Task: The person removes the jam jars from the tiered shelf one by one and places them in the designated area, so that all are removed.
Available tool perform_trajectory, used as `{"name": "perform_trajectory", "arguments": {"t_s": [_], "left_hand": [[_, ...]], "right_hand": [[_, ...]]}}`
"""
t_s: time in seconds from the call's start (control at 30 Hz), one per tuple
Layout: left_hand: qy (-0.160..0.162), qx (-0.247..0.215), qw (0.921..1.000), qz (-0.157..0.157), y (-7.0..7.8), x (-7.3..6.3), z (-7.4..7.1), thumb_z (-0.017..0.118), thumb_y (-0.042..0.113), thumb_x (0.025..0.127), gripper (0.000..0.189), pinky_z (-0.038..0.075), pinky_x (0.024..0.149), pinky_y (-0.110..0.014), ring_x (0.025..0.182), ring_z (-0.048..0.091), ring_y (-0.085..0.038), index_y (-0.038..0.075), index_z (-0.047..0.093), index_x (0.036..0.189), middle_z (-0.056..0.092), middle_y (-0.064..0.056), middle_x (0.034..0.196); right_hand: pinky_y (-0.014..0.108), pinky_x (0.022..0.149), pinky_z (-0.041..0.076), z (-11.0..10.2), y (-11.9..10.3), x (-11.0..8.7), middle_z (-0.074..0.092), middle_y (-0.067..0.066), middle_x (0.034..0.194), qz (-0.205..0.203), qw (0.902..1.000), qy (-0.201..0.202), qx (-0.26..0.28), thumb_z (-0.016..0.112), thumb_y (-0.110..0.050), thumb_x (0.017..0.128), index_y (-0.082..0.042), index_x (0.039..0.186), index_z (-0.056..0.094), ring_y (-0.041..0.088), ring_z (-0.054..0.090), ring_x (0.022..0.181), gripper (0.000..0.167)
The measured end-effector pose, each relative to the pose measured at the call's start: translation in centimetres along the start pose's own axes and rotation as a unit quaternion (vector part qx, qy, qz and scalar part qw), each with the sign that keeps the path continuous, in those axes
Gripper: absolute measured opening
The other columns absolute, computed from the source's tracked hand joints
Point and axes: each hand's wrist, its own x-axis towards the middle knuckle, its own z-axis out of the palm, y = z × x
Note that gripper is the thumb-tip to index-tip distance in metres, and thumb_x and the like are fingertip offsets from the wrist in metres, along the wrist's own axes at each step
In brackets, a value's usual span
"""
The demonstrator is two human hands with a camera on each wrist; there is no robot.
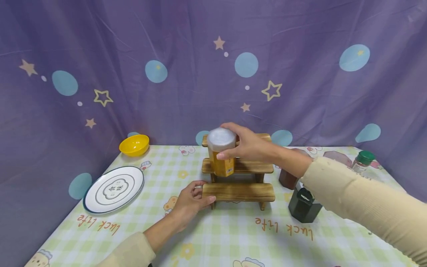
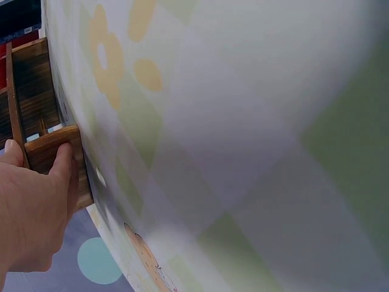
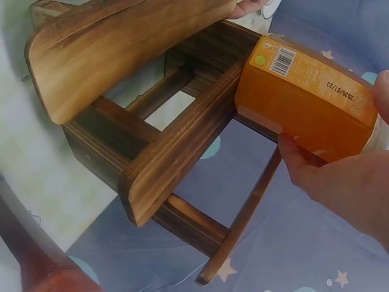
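Observation:
A three-tier wooden step rack (image 1: 238, 192) stands in the middle of the table. My left hand (image 1: 190, 202) grips the left end of its lowest step, thumb on top; in the left wrist view, the fingers hold the end of the wooden board (image 2: 51, 149). My right hand (image 1: 250, 144) holds a jar (image 1: 222, 157) with an orange label and a whitish lid, thumb on the near side. The jar is upright at the left end of the middle step. In the right wrist view the base of the jar (image 3: 304, 100) overlaps that step (image 3: 182, 140).
To the right stand a black-lidded dark jar (image 1: 304, 207), a reddish-brown jar (image 1: 287, 180) and a green-capped shaker (image 1: 363, 159), partly behind my right sleeve. On the left are a white plate (image 1: 100, 193) and a yellow bowl (image 1: 134, 145). A purple curtain (image 1: 186, 104) hangs behind.

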Motion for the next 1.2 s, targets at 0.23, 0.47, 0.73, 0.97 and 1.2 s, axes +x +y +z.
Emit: {"name": "perform_trajectory", "arguments": {"t_s": [0.23, 0.47, 0.73, 0.97, 1.2], "left_hand": [[-0.002, -0.01, 0.9999, 0.004, 0.03, -0.01, -0.01, 0.075, 0.011, 0.084, 0.066, 0.055, 0.089, -0.037, 0.102, 0.064, -0.025, 0.0, 0.038, 0.138, 0.057, -0.018, 0.12], [-0.002, -0.005, 1.0, 0.003, -0.06, -0.1, -0.02, 0.075, 0.011, 0.085, 0.067, 0.055, 0.089, -0.037, 0.101, 0.064, -0.024, 0.0, 0.037, 0.139, 0.057, -0.018, 0.121], [0.005, -0.004, 1.0, 0.002, -0.06, -0.18, -0.08, 0.075, 0.01, 0.084, 0.066, 0.055, 0.089, -0.038, 0.103, 0.063, -0.025, 0.0, 0.038, 0.138, 0.056, -0.018, 0.122], [0.003, -0.004, 1.0, 0.005, 0.17, -0.12, -0.09, 0.075, 0.01, 0.084, 0.066, 0.055, 0.09, -0.038, 0.104, 0.063, -0.026, 0.0, 0.038, 0.138, 0.056, -0.018, 0.123], [-0.003, -0.003, 1.0, 0.005, 0.16, -0.06, -0.01, 0.075, 0.011, 0.085, 0.067, 0.054, 0.09, -0.038, 0.104, 0.063, -0.027, 0.0, 0.037, 0.139, 0.056, -0.018, 0.123]], "right_hand": [[0.04, 0.088, 0.049, 0.03, 0.18, 0.08, 0.055, 0.009, 0.123, 0.003, 1.0, 0.005, 0.004, 0.081, -0.022, 0.08, -0.012, 0.146, 0.036, 0.025, 0.055, 0.107, 0.08], [0.04, 0.088, 0.049, 0.05, 0.15, 0.12, 0.056, 0.008, 0.122, 0.01, 0.9999, 0.003, 0.012, 0.081, -0.022, 0.08, -0.013, 0.145, 0.037, 0.024, 0.055, 0.107, 0.08], [0.039, 0.087, 0.05, 0.18, 0.0, 0.14, 0.056, 0.008, 0.121, 0.007, 0.9997, 0.004, 0.021, 0.082, -0.021, 0.078, -0.014, 0.144, 0.039, 0.024, 0.055, 0.106, 0.079], [0.039, 0.088, 0.049, 0.08, -0.19, 0.15, 0.055, 0.008, 0.122, 0.006, 0.9999, 0.01, 0.01, 0.082, -0.021, 0.079, -0.012, 0.144, 0.039, 0.025, 0.055, 0.106, 0.079], [0.038, 0.087, 0.049, 0.25, -0.49, -0.42, 0.057, 0.007, 0.12, -0.016, 0.9996, 0.022, -0.008, 0.083, -0.02, 0.077, -0.01, 0.141, 0.042, 0.024, 0.056, 0.103, 0.076]]}}
